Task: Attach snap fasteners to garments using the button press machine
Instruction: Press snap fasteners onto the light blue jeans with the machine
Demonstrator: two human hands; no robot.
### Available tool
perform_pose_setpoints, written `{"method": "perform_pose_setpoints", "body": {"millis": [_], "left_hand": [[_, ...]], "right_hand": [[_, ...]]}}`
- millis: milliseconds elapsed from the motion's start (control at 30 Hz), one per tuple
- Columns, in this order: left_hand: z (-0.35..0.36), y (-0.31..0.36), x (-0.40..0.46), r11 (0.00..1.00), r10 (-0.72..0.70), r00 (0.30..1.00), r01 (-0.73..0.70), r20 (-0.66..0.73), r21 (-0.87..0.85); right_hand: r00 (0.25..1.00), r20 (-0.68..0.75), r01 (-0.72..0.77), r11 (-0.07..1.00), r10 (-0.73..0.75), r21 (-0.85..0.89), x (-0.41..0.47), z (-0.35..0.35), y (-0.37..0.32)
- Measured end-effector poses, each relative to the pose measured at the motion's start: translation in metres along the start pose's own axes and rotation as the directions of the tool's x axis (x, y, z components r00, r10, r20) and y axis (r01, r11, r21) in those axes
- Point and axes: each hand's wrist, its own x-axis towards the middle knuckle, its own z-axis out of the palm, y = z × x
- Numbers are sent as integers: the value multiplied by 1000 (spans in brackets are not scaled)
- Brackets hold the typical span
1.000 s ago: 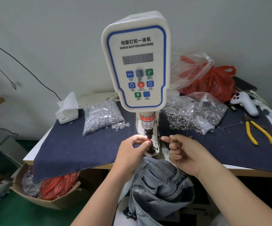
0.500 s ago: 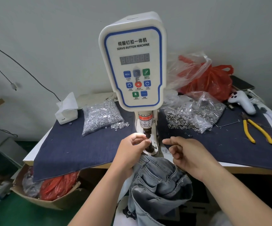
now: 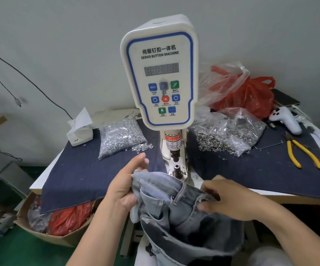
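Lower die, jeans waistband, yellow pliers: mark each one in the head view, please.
lower die (image 3: pixel 177 167): head view, on its shiny metal top.
jeans waistband (image 3: pixel 156 178): head view, on the folded denim edge between the hands.
yellow pliers (image 3: pixel 294 157): head view, on the left yellow handle.

Place: a small garment workshop.
Evidence: a white, blue-trimmed servo button machine (image 3: pixel 160 77) is mounted on a denim-covered worktable (image 3: pixel 82 169); clear plastic bags of metal fasteners (image 3: pixel 119 138) are laid beside it.

Yellow pliers (image 3: pixel 304 155) & white controller (image 3: pixel 285 120) on table's right, tissue box (image 3: pixel 79 131) back left, cardboard box (image 3: pixel 40 230) below.
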Motion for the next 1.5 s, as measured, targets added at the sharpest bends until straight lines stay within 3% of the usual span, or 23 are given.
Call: {"method": "perform_pose_setpoints", "body": {"millis": [33,67,100,167,233,267,333,367,433,567,633,700,800,833,900,967,1033,1067,1133,1200,1233,1367,1500], "left_hand": [[-6,5,-3,981,86,996,-86,9,175],[-12,9,-5,896,179,983,-181,43,405],[-14,13,-11,749,230,965,-260,128,609],[-12,18,-20,401,101,950,-311,296,862],[-3,14,-27,-7,-116,934,-342,339,940],[1,10,-28,-155,-174,915,-390,364,908],[6,0,-27,-245,-129,883,-469,451,849],[8,-1,-27,-224,-71,874,-484,481,846],[6,1,-29,-72,-40,878,-479,477,875],[-9,7,-31,485,-58,923,-306,380,819],[-13,11,-30,666,-74,943,-195,324,720],[-16,12,-26,674,-86,951,-163,296,721],[-19,14,-20,518,-95,947,-215,306,828],[-18,16,-21,448,-92,945,-243,315,861],[-12,20,-25,361,-137,934,-262,328,895],[-2,18,-28,138,-195,906,-355,376,925],[5,8,-28,-81,-176,885,-450,431,890],[5,3,-28,-66,-140,886,-455,443,888],[3,0,-29,165,-75,901,-412,428,896],[-2,4,-30,422,-12,929,-330,369,845],[-3,6,-30,482,9,936,-313,353,818],[0,6,-25,566,26,939,-296,342,770],[2,6,-22,550,46,944,-296,326,781]], "right_hand": [[999,-33,38,990,-33,139,-1,-3,-1],[996,-62,80,960,-66,268,-1,-7,-3],[992,-84,120,931,-97,344,0,-10,-7],[982,-81,188,911,-171,367,5,-16,-20],[971,-26,233,914,-238,333,15,-21,-34],[969,1,233,917,-247,325,19,-24,-40],[970,34,217,921,-241,323,24,-28,-48],[973,37,204,919,-229,336,24,-31,-49],[982,52,149,914,-181,378,19,-36,-44],[995,71,53,986,-65,156,-3,-44,-17],[1000,-6,18,979,-17,202,-6,-43,-9],[999,-42,24,969,-14,245,-5,-42,-6],[999,33,14,944,-26,330,-3,-41,-6],[998,59,-8,897,-20,442,-2,-40,-7],[995,100,-77,690,8,719,2,-36,-12],[994,107,-89,518,-5,851,9,-31,-21],[995,91,-59,536,-35,842,14,-27,-29],[994,96,-50,571,-50,820,15,-28,-33],[994,87,-12,724,-66,689,10,-35,-36],[996,53,39,912,-67,408,1,-47,-36],[997,44,44,959,-59,281,-3,-52,-35],[999,48,3,995,-8,104,-10,-59,-32],[997,-64,-37,997,33,-64,-6,-52,-30]]}}
